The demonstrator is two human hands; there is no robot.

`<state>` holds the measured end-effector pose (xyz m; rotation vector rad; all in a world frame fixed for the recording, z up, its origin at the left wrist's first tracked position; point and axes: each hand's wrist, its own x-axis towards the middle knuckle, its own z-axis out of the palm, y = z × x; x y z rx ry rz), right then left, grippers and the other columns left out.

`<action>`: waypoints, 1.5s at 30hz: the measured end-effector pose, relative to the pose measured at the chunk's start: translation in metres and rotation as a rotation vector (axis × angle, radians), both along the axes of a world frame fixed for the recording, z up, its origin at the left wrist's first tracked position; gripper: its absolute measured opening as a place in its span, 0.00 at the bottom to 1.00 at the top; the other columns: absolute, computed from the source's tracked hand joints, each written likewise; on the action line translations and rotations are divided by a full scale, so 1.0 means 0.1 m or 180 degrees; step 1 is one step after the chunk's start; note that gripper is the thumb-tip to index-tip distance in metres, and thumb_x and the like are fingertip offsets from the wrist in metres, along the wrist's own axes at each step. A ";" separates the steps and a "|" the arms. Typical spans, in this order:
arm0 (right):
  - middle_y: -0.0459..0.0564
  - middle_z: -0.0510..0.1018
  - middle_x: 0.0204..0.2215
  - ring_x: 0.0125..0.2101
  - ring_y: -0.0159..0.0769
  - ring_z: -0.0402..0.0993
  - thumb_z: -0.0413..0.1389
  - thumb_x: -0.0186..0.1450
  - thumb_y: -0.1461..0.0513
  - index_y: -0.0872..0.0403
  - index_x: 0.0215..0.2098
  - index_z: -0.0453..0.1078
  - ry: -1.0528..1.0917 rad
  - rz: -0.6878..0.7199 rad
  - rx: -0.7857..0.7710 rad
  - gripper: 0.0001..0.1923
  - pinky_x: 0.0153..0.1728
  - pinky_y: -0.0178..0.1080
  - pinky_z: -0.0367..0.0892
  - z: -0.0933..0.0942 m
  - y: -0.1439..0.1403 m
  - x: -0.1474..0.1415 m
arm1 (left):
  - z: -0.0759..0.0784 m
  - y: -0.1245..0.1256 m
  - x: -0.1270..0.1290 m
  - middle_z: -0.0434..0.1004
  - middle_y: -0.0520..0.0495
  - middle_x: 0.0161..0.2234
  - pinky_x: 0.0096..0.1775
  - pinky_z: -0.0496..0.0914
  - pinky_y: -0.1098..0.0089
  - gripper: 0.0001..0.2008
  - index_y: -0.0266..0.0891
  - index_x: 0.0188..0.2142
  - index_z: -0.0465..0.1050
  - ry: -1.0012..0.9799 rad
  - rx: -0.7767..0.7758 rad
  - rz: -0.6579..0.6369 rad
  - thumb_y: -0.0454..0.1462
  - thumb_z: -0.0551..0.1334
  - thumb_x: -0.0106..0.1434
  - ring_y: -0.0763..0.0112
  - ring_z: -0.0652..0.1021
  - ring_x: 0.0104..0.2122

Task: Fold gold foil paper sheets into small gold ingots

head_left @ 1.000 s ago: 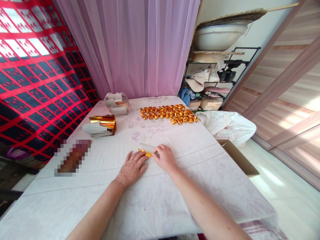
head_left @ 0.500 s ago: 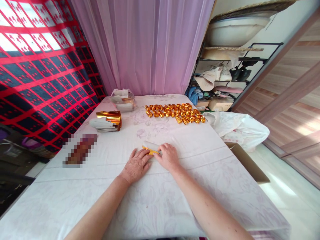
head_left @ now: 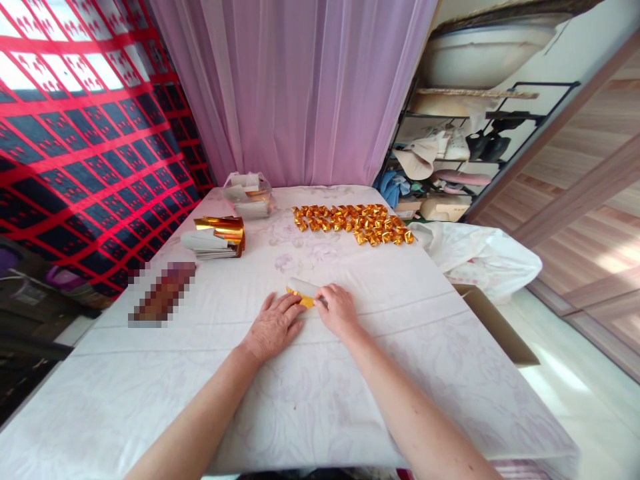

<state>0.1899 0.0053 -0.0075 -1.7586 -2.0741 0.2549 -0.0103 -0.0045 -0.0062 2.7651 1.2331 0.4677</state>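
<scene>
A sheet of gold foil paper (head_left: 307, 301) with a pale grey back, partly folded, lies on the table in front of me. My left hand (head_left: 277, 327) rests flat on its left part, fingers stretched out and the thumb apart. At the right end, my right hand (head_left: 337, 309) is closed, pinching the paper's edge between thumb and fingers. Those fingertips hide part of the fold. Farther back on the right, folded gold paper pieces (head_left: 345, 219) sit in rows. A stack of gold foil sheets (head_left: 215, 241), curled over with grey backs showing, lies to the left.
A clear plastic bag of paper (head_left: 250, 200) stands at the table's back left. A blurred-out item (head_left: 165, 291) lies near the left edge of the cloth-covered table (head_left: 320, 400). Beyond the right edge are a white plastic bag (head_left: 485, 260), a cardboard box (head_left: 493, 323) and a shelf rack (head_left: 465, 117).
My right thumb and fingers have shifted slightly at the paper's right end, and the gold strip's edge there looks different. The left hand stays on the paper. The camera view has shifted slightly.
</scene>
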 end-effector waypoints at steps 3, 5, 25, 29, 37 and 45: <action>0.48 0.77 0.38 0.42 0.37 0.70 0.55 0.66 0.65 0.51 0.38 0.71 0.0016 0.0018 -0.0002 0.04 0.41 0.38 0.58 -0.01 0.00 0.00 | -0.01 0.00 0.00 0.70 0.42 0.58 0.61 0.56 0.45 0.14 0.44 0.52 0.68 -0.0029 0.0036 -0.0006 0.38 0.56 0.67 0.58 0.70 0.58; 0.48 0.76 0.38 0.42 0.37 0.70 0.54 0.67 0.65 0.51 0.38 0.71 0.0021 0.0018 0.0001 0.05 0.41 0.39 0.57 -0.01 -0.01 0.00 | -0.01 0.00 0.00 0.70 0.41 0.58 0.61 0.56 0.44 0.14 0.43 0.52 0.68 -0.0024 0.0022 0.0009 0.38 0.56 0.67 0.58 0.70 0.58; 0.49 0.77 0.40 0.43 0.39 0.69 0.53 0.66 0.68 0.49 0.40 0.75 -0.0211 0.0284 0.0253 0.10 0.42 0.40 0.60 0.03 -0.10 -0.03 | 0.03 0.02 0.02 0.71 0.43 0.58 0.59 0.56 0.41 0.11 0.44 0.47 0.70 0.0005 -0.0140 0.0098 0.36 0.56 0.66 0.57 0.72 0.56; 0.50 0.77 0.39 0.41 0.39 0.69 0.53 0.65 0.69 0.50 0.40 0.76 -0.0360 0.0459 0.0322 0.12 0.42 0.41 0.61 0.04 -0.14 -0.03 | 0.01 0.02 0.00 0.71 0.44 0.58 0.61 0.55 0.43 0.11 0.45 0.48 0.70 0.0002 -0.0140 0.0063 0.36 0.56 0.67 0.59 0.71 0.57; 0.52 0.75 0.46 0.45 0.40 0.68 0.53 0.66 0.66 0.50 0.49 0.74 -0.0553 0.0774 0.0420 0.15 0.44 0.42 0.62 0.04 -0.32 0.02 | -0.05 0.02 -0.04 0.69 0.44 0.60 0.63 0.51 0.46 0.14 0.45 0.53 0.69 0.0067 -0.0109 -0.0023 0.38 0.55 0.69 0.60 0.69 0.60; 0.51 0.75 0.51 0.48 0.42 0.67 0.53 0.67 0.64 0.49 0.53 0.71 -0.0583 0.0598 0.0366 0.16 0.45 0.45 0.61 0.08 -0.41 0.02 | 0.00 0.08 -0.14 0.67 0.42 0.61 0.65 0.48 0.49 0.17 0.44 0.56 0.69 0.0211 0.0092 -0.0421 0.43 0.54 0.70 0.61 0.69 0.60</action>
